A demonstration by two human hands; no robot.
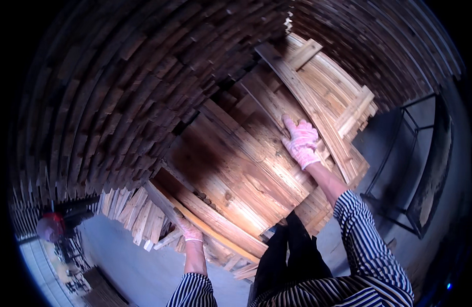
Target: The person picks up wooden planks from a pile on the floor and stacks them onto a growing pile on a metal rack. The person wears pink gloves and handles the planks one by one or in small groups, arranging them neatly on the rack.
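Both my hands wear pinkish gloves. My left hand (189,231) is at the outer edge of a long wooden board (220,243) on the left side of a board stack, its fingers closed on that edge and partly hidden. My right hand (301,140) lies with fingers spread on the boards at the right of the stack, beside a slanting narrow plank (310,102). Wide, flat boards (236,176) lie side by side between my hands, with a dark patch across some of them.
High walls of stacked dark lumber (113,102) rise ahead and to the left. Shorter wood pieces (138,215) are piled at the left. A black metal frame (417,220) stands at the right. A red machine part (51,225) is at the far left, beyond the grey floor (110,245).
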